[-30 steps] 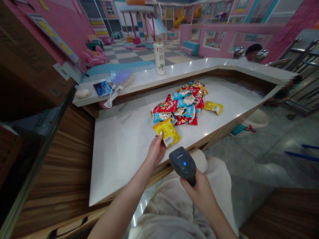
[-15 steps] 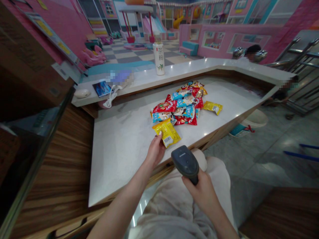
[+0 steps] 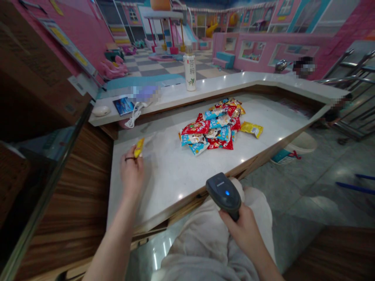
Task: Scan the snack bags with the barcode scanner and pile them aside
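At the left part of the white counter, my left hand is closed on a yellow snack packet, seen nearly edge-on. My right hand grips the handle of a dark grey barcode scanner above my lap, where a blue light glows on its top. Between and beyond the hands lies a heap of red, blue and yellow snack packets. Just right of that heap, another yellow packet lies flat by itself.
A white bottle stands on the raised ledge. Left of it are a white mouse-like object, a blue card and a coiled white cable. A bucket stands on the floor at right. A person's head shows beyond the ledge.
My left hand has carried the yellow packet from the front of the heap to the left side of the counter. The scanner's blue light has come on; my right hand stays nearly still.
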The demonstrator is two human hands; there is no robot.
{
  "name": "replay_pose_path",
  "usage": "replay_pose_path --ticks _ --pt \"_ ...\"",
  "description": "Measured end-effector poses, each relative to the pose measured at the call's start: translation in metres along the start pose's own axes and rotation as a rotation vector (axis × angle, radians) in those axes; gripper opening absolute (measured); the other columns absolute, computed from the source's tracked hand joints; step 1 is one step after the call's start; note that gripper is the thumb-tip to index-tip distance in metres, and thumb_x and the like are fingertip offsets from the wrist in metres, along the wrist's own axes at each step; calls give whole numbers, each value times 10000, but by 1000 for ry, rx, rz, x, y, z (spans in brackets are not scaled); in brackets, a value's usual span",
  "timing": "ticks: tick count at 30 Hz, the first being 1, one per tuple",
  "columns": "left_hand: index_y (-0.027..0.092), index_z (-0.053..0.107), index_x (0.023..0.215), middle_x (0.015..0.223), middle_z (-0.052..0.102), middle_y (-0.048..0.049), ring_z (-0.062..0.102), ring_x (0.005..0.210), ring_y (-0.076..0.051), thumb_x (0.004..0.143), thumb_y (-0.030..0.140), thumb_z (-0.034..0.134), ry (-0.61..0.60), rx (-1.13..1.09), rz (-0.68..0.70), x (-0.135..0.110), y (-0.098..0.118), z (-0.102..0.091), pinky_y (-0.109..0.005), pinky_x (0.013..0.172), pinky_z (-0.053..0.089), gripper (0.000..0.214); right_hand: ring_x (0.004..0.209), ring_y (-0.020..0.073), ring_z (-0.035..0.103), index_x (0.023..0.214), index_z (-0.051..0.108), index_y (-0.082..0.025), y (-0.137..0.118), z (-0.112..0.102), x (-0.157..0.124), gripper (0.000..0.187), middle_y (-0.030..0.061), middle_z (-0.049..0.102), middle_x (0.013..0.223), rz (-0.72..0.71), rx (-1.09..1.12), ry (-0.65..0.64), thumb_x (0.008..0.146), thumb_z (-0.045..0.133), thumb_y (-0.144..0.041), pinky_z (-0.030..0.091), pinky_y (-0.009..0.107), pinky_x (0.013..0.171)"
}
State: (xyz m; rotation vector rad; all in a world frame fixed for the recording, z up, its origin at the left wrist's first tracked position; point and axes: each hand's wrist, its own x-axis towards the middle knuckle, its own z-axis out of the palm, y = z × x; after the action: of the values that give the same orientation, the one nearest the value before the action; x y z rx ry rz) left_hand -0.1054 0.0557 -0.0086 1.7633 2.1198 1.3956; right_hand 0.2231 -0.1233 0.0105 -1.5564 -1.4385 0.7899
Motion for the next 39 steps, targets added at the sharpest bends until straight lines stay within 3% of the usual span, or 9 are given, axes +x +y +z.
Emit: replay_pose_path --ticks 3,6,12,17,21,25,31,35,39 --pt "67 496 1411 1401 523 -281 458 1327 -468 919 429 591 -51 385 11 12 -29 -6 -654 1087 332 618 680 221 672 836 696 -160 0 0 2 149 34 720 706 -8 -4 4 814 613 -280 527 253 633" --pt "42 452 1434 1486 429 -320 353 1403 -510 843 551 678 -59 445 81 11 -26 7 -706 1115 250 811 645 212 661 822 694 -157 1 0 3 155 26 706 676 -1 2 13 817 607 -285 517 245 597" --pt "166 324 1546 1586 373 -183 344 1481 -288 932 475 577 -312 -17 344 23 53 68 -458 1209 302 732 661 210 665 809 686 -160 1 0 2 139 26 709 685 14 8 40 810 604 -272 522 241 614" --pt "126 366 1545 1641 279 -182 269 1506 -313 895 365 659 -463 -103 504 48 117 122 -473 1245 189 753 656 210 668 818 692 -155 1 1 4 137 28 718 688 27 15 54 799 607 -261 523 240 609" --pt "100 492 1468 1554 424 -220 356 1445 -376 870 296 672 -511 -147 478 58 137 145 -570 1196 198 655 635 206 656 834 698 -154 2 0 3 141 25 716 673 37 10 64 798 613 -260 516 240 594" --pt "66 550 1398 1452 546 -208 492 1345 -288 942 264 538 -453 -243 453 58 138 139 -442 1152 320 497 628 210 652 822 697 -156 3 -2 3 139 25 711 671 42 0 78 794 611 -262 506 246 581" --pt "165 674 1154 1195 723 -98 658 1126 -213 955 449 565 -262 -920 -34 27 136 100 -339 1036 471 364 666 225 672 905 697 -151 6 2 5 179 42 727 730 88 29 41 819 603 -276 495 249 557" --pt "172 693 1094 1176 733 -88 702 1011 -195 931 409 634 -399 -1375 -495 -21 127 81 -339 933 554 294 708 239 684 913 695 -154 6 6 6 179 49 731 747 60 21 37 812 608 -273 507 264 603" --pt "145 699 1110 1147 744 -102 721 936 -177 954 352 617 -487 -1451 -815 -59 112 78 -319 877 589 272 701 235 679 912 696 -152 4 10 5 173 42 726 737 53 -1 18 802 613 -256 502 270 623"
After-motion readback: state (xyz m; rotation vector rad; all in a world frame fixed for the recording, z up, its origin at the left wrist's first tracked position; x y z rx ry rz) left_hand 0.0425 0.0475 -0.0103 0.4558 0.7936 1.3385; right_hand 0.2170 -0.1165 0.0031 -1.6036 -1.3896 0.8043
